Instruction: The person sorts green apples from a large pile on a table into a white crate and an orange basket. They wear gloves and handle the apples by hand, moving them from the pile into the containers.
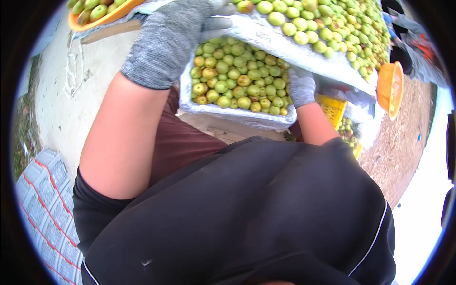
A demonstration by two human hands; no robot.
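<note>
My left hand (172, 39), in a grey knitted glove, reaches over the left back corner of a plastic-lined crate (235, 117), its fingers extended towards the sheet above; nothing shows in them. The crate is full of green and reddish-brown jujube-like fruits (233, 74). At the crate's right side is my right hand (302, 87), also gloved, with its fingers partly hidden under the edge of the white sheet (285, 46); whether it grips the rim cannot be told. Many more green fruits (331, 32) lie heaped on the sheet.
An orange basin (103, 26) of fruits stands at the upper left. An orange basket (390, 89) hangs at the right edge of the sheet, and a yellow crate (331, 110) sits below it. Stacked grey crates (50, 199) with red cords are at the lower left. People's clothing shows at the upper right.
</note>
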